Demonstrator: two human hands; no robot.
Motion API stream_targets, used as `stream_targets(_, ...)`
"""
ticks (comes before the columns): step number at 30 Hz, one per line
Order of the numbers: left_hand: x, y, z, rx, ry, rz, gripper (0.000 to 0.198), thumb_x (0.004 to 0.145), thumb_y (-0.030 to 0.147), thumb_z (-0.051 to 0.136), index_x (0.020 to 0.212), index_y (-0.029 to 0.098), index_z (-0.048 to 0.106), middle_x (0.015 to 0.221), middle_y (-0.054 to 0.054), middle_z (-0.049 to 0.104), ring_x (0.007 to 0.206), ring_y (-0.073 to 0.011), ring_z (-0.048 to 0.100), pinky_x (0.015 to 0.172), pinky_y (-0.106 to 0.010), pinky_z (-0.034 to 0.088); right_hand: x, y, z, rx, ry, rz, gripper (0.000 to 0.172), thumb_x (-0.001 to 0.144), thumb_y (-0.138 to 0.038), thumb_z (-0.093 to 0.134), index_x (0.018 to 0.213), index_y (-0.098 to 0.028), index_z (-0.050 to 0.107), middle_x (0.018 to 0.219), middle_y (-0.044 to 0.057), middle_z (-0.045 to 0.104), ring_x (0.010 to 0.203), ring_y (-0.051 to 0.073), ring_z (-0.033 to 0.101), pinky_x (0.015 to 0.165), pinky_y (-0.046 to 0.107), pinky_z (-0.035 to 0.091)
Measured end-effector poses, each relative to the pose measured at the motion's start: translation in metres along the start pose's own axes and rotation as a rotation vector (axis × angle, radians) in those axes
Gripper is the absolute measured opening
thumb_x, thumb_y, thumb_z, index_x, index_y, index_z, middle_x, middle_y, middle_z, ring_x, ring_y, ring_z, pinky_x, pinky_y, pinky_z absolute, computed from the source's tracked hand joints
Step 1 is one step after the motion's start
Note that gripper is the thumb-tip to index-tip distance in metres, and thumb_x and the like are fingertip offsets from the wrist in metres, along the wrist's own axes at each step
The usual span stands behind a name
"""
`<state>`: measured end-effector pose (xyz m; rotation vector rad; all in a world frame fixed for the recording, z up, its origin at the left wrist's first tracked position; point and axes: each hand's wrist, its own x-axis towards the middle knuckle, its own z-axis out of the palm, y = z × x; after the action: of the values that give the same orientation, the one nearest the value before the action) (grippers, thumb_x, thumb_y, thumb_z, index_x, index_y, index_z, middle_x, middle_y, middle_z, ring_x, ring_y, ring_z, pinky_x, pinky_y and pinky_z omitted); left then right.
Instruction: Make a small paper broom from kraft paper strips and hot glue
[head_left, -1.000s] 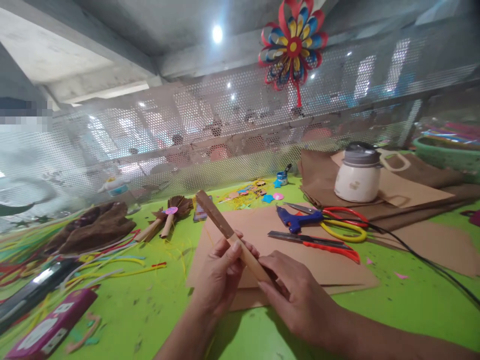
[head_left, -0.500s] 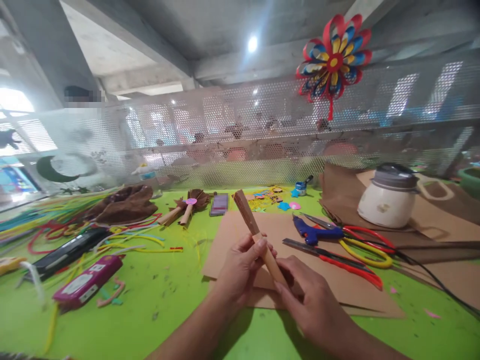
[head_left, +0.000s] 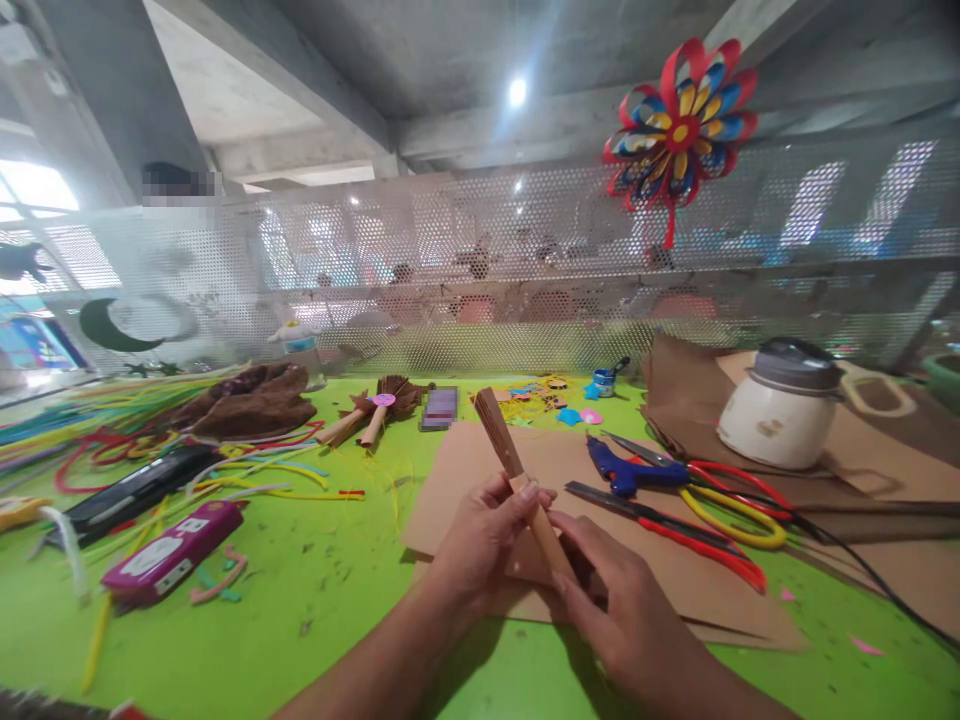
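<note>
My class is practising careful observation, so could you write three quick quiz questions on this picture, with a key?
1. True or false: the left hand and the right hand both hold the tan paper roll.
2. What colour is the hot-glue gun? A) green B) blue C) yellow
3. Fill in: the white mug has a dark ___ lid.

Key: 1. True; 2. B; 3. grey
</note>
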<state>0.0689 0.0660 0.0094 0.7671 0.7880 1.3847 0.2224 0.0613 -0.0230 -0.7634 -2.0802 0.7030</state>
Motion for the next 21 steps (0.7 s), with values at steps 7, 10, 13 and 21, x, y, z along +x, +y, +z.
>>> stream_targets(7, 0.0010, 0.0017, -0.0008, 0.019, 0.024, -0.015, 0.022, 0.067, 0.025, 0.078, 0.076, 0.012, 0.062, 0.071, -0.006, 0.068, 0.062, -0.0124, 0.060, 0.064, -0.023, 0.047, 0.0008, -0.0014, 0.0012, 0.070, -0.019, 0.100, 0.043, 0.086, -0.016, 0.049, 0.128, -0.021, 0.047, 0.112, 0.010, 0.060, 0.096, 0.020, 0.059, 0.085, 0.034, 0.049)
stream_targets(10, 0.0007, 0.0022, -0.0008, 0.035, 0.016, 0.005, 0.022, 0.068, 0.025, 0.077, 0.075, 0.012, 0.061, 0.069, -0.005, 0.067, 0.061, -0.0111, 0.059, 0.062, -0.022, 0.047, 0.0006, -0.0019, 0.0016, 0.109, -0.026, 0.127, 0.042, 0.086, -0.019, 0.050, 0.127, -0.020, 0.047, 0.114, 0.010, 0.060, 0.094, 0.020, 0.060, 0.084, 0.034, 0.050)
stream_targets(13, 0.0008, 0.0016, -0.0005, 0.037, 0.008, 0.020, 0.021, 0.069, 0.024, 0.076, 0.076, 0.011, 0.061, 0.068, -0.004, 0.066, 0.059, -0.0098, 0.058, 0.060, -0.020, 0.046, 0.0004, -0.0019, 0.0011, 0.119, -0.027, 0.122, 0.041, 0.086, -0.020, 0.050, 0.127, -0.019, 0.048, 0.115, 0.011, 0.060, 0.098, 0.021, 0.060, 0.086, 0.035, 0.050)
stream_targets(21, 0.0006, 0.0014, 0.0008, 0.037, 0.005, 0.013, 0.022, 0.068, 0.024, 0.077, 0.078, 0.013, 0.060, 0.069, -0.004, 0.067, 0.062, -0.0111, 0.060, 0.063, -0.021, 0.047, 0.0015, -0.0028, 0.0008, 0.130, -0.016, 0.135, 0.041, 0.085, -0.019, 0.051, 0.126, -0.018, 0.050, 0.113, 0.012, 0.061, 0.098, 0.022, 0.060, 0.086, 0.036, 0.050)
